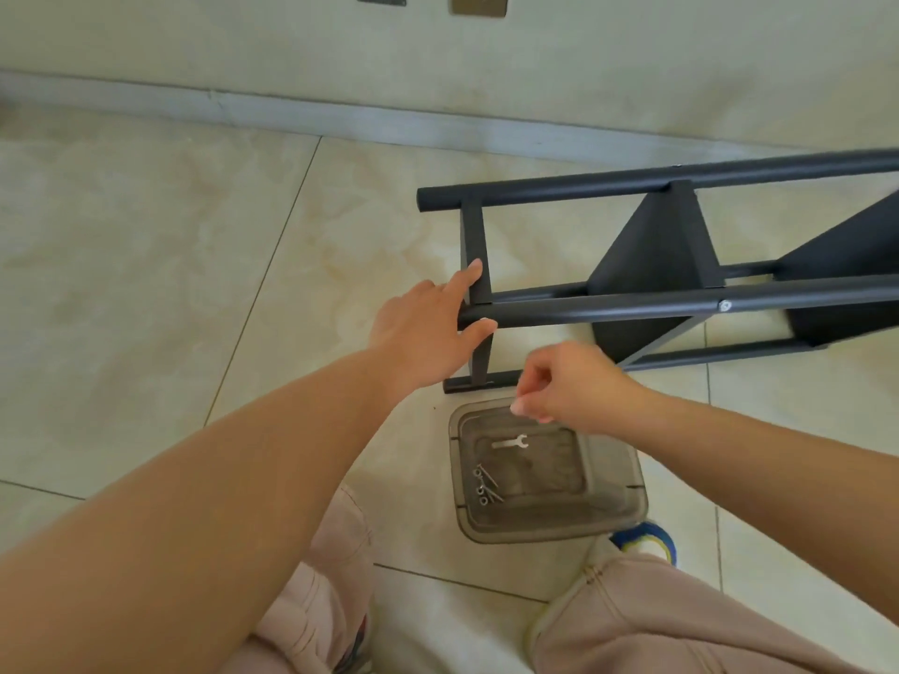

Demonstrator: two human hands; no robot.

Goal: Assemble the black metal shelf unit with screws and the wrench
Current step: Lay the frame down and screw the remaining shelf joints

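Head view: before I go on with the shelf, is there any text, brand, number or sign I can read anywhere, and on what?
None can be read.
Black shelf unit: no label or marking shows.
Wrench in the clear tray: any stamp is too small to tell.
Wall plates at the top edge: no legible print.
Blue and yellow object by the knee: pattern only, too blurred to read.
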